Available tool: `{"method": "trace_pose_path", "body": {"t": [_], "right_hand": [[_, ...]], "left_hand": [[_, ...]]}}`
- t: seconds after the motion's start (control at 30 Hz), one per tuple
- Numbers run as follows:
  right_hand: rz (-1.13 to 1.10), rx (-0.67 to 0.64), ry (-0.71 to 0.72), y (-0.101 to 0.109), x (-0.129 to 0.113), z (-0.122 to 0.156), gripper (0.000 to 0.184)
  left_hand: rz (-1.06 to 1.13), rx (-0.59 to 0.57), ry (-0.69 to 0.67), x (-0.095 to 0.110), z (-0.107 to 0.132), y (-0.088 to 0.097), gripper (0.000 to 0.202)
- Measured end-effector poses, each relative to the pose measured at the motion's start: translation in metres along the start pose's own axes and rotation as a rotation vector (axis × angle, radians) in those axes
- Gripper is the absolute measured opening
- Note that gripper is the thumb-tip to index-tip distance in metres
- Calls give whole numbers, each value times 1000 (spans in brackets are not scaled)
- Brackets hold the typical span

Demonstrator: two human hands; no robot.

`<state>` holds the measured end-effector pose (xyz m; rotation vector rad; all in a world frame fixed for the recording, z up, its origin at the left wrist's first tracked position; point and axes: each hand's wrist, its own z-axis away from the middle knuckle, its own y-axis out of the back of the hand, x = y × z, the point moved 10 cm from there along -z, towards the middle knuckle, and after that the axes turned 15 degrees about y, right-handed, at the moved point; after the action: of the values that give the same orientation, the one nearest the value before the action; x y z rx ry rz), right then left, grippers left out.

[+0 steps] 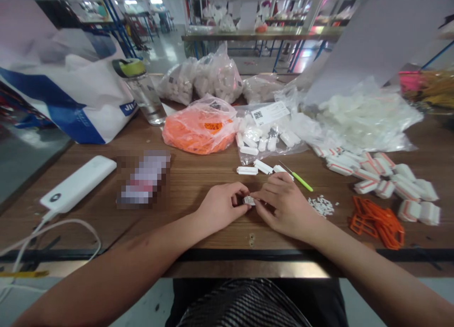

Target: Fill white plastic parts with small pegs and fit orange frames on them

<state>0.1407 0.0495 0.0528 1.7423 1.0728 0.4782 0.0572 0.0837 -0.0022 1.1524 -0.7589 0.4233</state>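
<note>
Our left hand [222,207] and right hand [285,208] meet above the brown wood-grain worktop [198,187], each grip clamped from its own side on a small white plastic piece [248,200], pinched at the fingertips to steady so slight a part; a green-handled steel pick [300,179] lies just beside, with loose white bits [321,206] nearby

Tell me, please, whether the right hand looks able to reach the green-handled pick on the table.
Probably yes: the right hand rests just below the green-handled pick, with nothing but the wooden table between them. It would likely need to release the small white part it is pinching with the left hand first.
</note>
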Motion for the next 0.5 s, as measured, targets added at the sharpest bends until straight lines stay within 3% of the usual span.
{"method": "trace_pose_path", "body": {"t": [0.27, 0.4, 0.5], "right_hand": [[52, -5, 41, -8, -9, 1, 24], [-13, -12, -38, -10, -5, 1, 23], [-113, 24, -154, 5, 15, 10, 22]], "left_hand": [[30, 3, -21, -3, -2, 0, 17], [24, -10, -23, -5, -3, -1, 18], [21, 0, -18, -7, -4, 0, 15]]}}
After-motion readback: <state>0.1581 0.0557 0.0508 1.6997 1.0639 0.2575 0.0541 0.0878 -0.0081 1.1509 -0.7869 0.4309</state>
